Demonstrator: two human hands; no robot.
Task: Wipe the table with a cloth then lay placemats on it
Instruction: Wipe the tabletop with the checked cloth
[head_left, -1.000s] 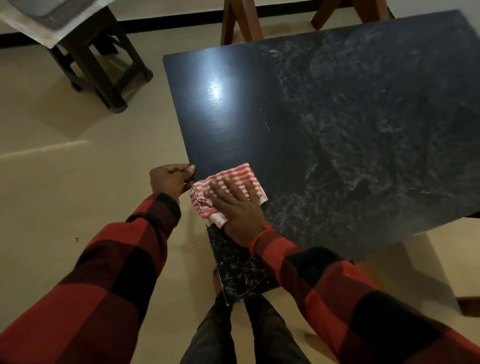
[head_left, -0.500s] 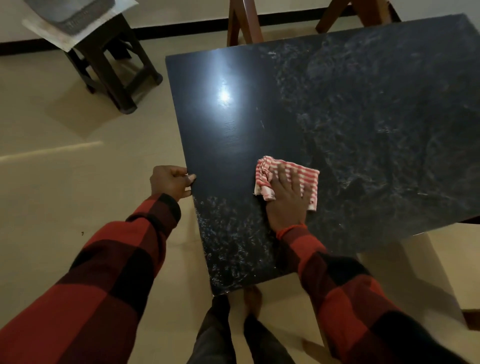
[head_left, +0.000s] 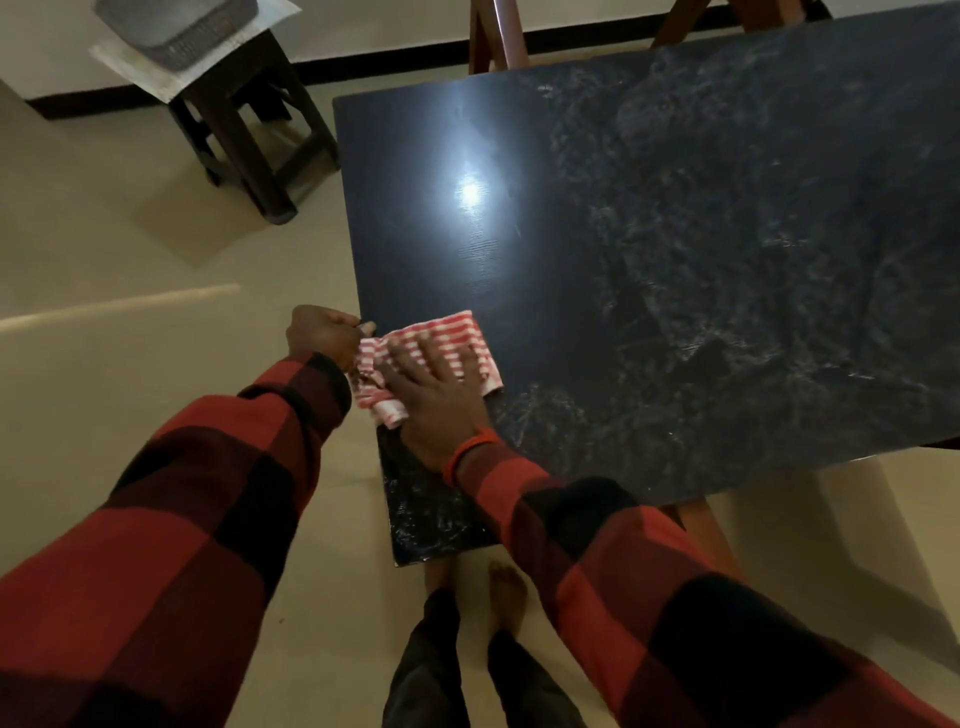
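Observation:
A red-and-white striped cloth (head_left: 457, 338) lies bunched at the left edge of the dark table (head_left: 675, 234). My right hand (head_left: 436, 400) presses flat on it with fingers spread, and part of the cloth hangs over the edge. My left hand (head_left: 319, 332) is curled on the table's left edge right beside the cloth, thumb on top. The far left of the tabletop is smooth and reflects a lamp. The right and near parts carry whitish smears.
A dark wooden stool (head_left: 244, 130) stands on the floor at the far left, bearing a grey woven item (head_left: 171, 31) on a pale mat (head_left: 156, 78). Wooden legs (head_left: 496, 36) rise behind the table. My bare feet (head_left: 506, 597) are at the near corner.
My right hand swept the cloth back from the table's middle to its left edge. My left hand stayed on the edge. The view shifted slightly.

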